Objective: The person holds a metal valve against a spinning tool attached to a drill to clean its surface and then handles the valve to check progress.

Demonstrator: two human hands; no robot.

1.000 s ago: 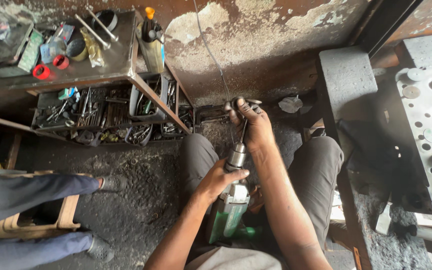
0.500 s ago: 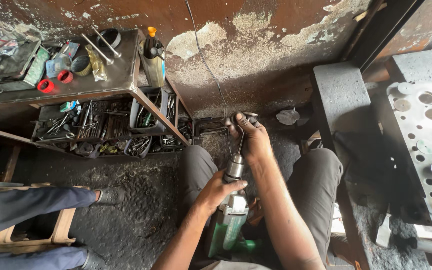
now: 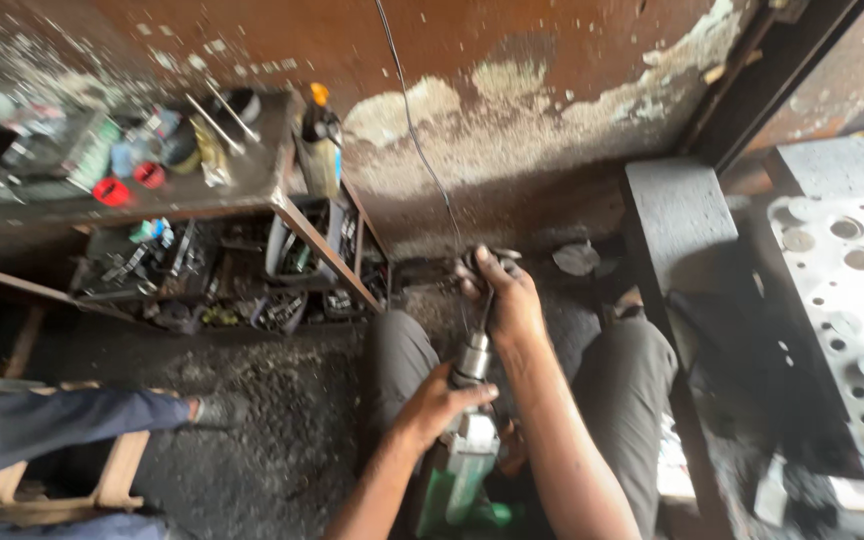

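Observation:
A green and silver power tool (image 3: 467,455) lies between my knees, its metal nose (image 3: 473,357) pointing away from me. My left hand (image 3: 439,403) grips the tool's body just behind the nose. My right hand (image 3: 505,295) is closed around a small dark metal part at the tip of the tool's thin shaft, near the floor. A thin black cord (image 3: 414,130) runs up the wall from there.
A cluttered metal rack (image 3: 282,205) with tools, cans and a bottle stands at left. Another person's leg in blue trousers (image 3: 62,420) stretches in from the left. A metal engine head with round holes (image 3: 852,300) rests on a bench at right.
The view has shifted slightly. Both hands keep their hold on the tool and the part at its tip.

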